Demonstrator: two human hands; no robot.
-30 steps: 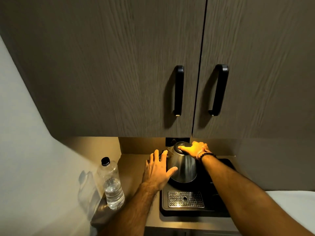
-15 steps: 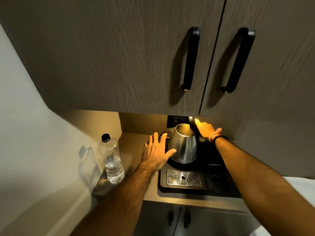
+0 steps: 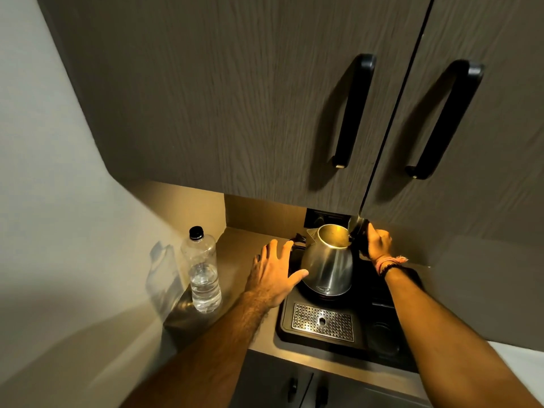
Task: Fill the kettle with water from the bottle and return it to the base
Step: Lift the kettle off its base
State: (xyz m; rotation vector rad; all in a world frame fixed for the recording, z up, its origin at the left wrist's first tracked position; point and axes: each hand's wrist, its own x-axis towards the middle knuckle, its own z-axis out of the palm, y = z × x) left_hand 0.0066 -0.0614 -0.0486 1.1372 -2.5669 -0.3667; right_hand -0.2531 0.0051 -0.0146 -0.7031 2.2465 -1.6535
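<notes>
A steel kettle point(image 3: 326, 265) stands on its round base on a black tray point(image 3: 382, 328), its lid point(image 3: 356, 226) flipped up so the inside shows. My right hand point(image 3: 376, 241) wraps the kettle's black handle at the right. My left hand point(image 3: 275, 275) rests open, thumb touching the kettle's left side. A clear plastic bottle point(image 3: 203, 272) with a black cap stands upright to the left, about a third full of water.
Dark wood cabinet doors with black handles point(image 3: 351, 113) hang low over the counter. A metal drip grate point(image 3: 322, 320) sits in the tray's front. A white wall closes the left side. Lower cabinet doors point(image 3: 306, 387) lie under the beige counter point(image 3: 244, 254).
The kettle's lid went from shut to open. My right hand left the lid top and moved to the handle. The view tilted down and nearer.
</notes>
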